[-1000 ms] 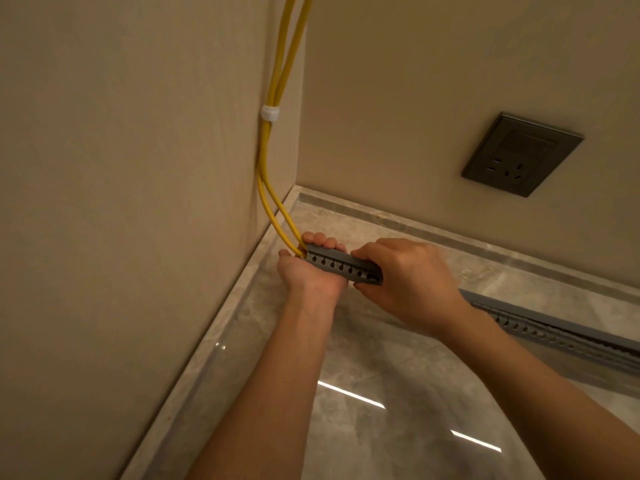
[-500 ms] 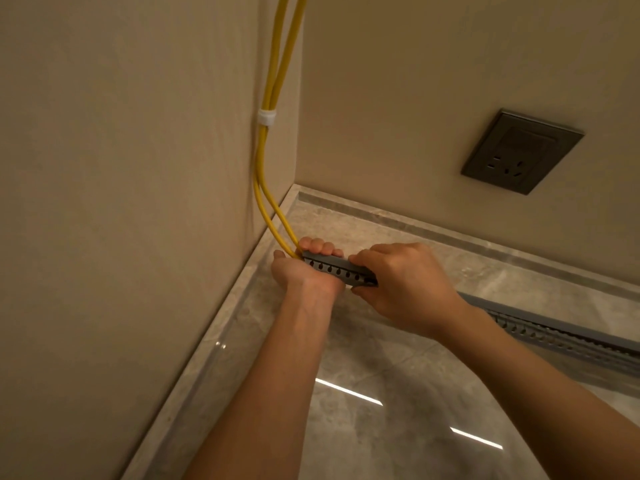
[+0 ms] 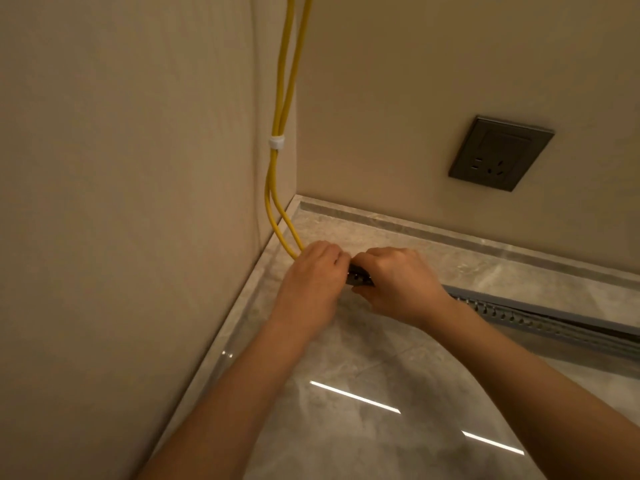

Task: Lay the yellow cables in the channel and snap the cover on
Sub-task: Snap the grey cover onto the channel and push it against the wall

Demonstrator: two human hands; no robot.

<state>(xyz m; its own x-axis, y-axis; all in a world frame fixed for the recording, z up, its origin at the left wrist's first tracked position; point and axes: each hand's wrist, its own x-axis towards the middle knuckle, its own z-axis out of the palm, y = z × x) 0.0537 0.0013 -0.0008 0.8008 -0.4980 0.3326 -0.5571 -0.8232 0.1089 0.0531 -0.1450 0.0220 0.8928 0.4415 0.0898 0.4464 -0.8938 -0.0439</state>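
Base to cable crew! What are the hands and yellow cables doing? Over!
Hands: left hand and right hand both grip the channel end. The yellow cables run under the left hand. Nothing seen blocking.

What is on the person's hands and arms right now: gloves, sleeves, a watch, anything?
Nothing worn that shows. The left hand and right hand are bare, with no gloves or rings seen. The left forearm and right forearm are bare to the frame's edge: no sleeves, watch or wristband in view.
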